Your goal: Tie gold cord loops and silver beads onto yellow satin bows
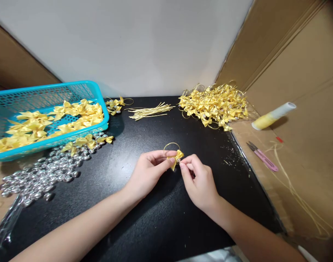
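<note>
Between thumb and fingers, my left hand (148, 171) pinches a yellow ribbon bow (179, 155) above the black tabletop. A thin gold loop (171, 143) rises from behind the bow, over the left fingers. My right hand (200, 178) is at the bow's right side, its thumb and forefinger pressed together. What those right fingertips hold is too small to make out. Part of the bow is hidden by my left thumb.
On the left, a blue basket (101, 105) holds yellow bows, with silver beads (49, 171) in front. Gold wire strips (151, 110) lie at the back beside a heap of finished-looking bows (214, 103). Pink snips (263, 157) and a yellow-white tube (274, 115) are on the right.
</note>
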A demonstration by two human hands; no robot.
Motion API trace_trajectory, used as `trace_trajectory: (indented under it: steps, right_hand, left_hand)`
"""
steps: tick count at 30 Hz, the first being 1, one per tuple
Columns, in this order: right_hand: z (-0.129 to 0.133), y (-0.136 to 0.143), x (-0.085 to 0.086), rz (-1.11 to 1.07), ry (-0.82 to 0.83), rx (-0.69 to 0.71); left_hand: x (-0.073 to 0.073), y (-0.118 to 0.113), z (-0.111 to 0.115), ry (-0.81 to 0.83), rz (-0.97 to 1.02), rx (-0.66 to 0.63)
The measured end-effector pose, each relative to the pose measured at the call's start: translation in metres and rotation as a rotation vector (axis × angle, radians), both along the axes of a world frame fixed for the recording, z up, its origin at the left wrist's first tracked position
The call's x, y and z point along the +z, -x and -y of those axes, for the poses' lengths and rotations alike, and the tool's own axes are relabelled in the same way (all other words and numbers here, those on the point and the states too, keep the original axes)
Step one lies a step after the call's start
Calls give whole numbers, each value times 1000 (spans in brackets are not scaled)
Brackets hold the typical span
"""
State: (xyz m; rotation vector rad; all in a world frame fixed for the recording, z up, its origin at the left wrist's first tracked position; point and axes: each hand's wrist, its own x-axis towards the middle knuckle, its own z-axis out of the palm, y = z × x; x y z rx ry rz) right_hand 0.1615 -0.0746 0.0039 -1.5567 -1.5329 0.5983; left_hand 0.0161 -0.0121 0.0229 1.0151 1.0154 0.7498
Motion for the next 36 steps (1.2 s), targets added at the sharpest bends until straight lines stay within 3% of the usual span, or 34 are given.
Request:
trace_trajectory:
  steps: [10, 24, 33, 36]
  right_hand:
    - [1, 3, -1, -61, -4, -30]
    - [3, 7, -4, -168, 30, -31]
    - [2, 6, -2, -202, 76, -24]
    - [2, 6, -2, -214, 93, -16]
  left_hand:
    - [-2, -1, 7, -131, 1, 6]
    - [-5, -1, 11, -173, -42, -29]
    - [7, 4, -2, -465, -281, -32]
    - [8, 6, -5, -430, -282, -49]
